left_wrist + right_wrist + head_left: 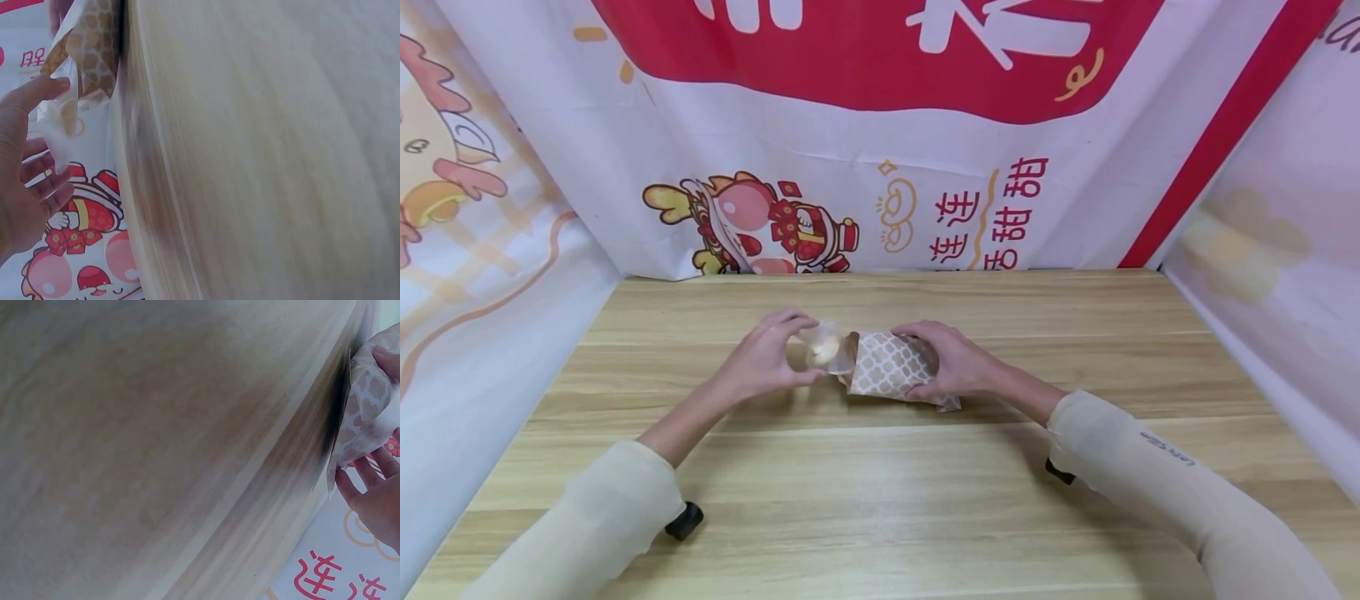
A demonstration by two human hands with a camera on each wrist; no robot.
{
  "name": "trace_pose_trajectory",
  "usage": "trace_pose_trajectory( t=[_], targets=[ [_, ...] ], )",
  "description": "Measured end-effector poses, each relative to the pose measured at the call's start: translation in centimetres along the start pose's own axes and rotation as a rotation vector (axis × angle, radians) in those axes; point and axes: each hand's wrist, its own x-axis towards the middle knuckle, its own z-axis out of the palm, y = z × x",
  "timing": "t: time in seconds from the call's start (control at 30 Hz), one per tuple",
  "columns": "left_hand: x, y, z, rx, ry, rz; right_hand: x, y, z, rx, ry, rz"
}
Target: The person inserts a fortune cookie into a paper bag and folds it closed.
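A brown paper bag (891,364) with a white lattice print lies on its side on the wooden table, its mouth facing left. My right hand (951,358) grips the closed end, thumb on the near side and fingers over the far side. At the mouth, my left hand (771,354) holds a small clear plastic packet (824,348) with something pale inside, between curled fingers and thumb. In the left wrist view the packet (67,115) overlaps the bag's opening (56,59). Fingers of the right hand (378,500) spread along the bag (369,403) in the right wrist view.
The light wooden table (850,500) stretches to a printed cloth backdrop (820,133) with a cartoon dragon figure and red characters. Cloth walls (1262,242) also stand along the left and right sides.
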Motion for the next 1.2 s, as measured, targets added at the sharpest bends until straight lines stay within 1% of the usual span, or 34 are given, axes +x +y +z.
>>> trace_pose_trajectory(
  t=[0.13, 0.3, 0.57, 0.83, 1.03, 1.2],
  targets=[
    [0.1, 0.6, 0.3, -0.015, 0.007, 0.011, 0.0, 0.0, 0.1, 0.002, -0.005, 0.008],
    [0.1, 0.9, 0.5, -0.021, 0.004, 0.025, 0.1, 0.1, 0.1, 0.001, -0.013, 0.018],
    [-0.2, 1.1, 0.7, -0.037, 0.022, 0.075, 0.1, 0.0, 0.0, -0.001, -0.016, 0.015],
    [-0.5, 1.1, 0.7, -0.031, -0.011, 0.112, 0.0, 0.0, 0.0, -0.005, -0.014, 0.014],
    [-0.5, 1.1, 0.6, -0.033, -0.030, 0.124, 0.1, 0.1, 0.0, -0.011, -0.020, 0.020],
    [-0.3, 1.2, 0.4, -0.036, -0.065, 0.138, 0.1, 0.0, 0.0, -0.008, -0.027, 0.017]
  ],
)
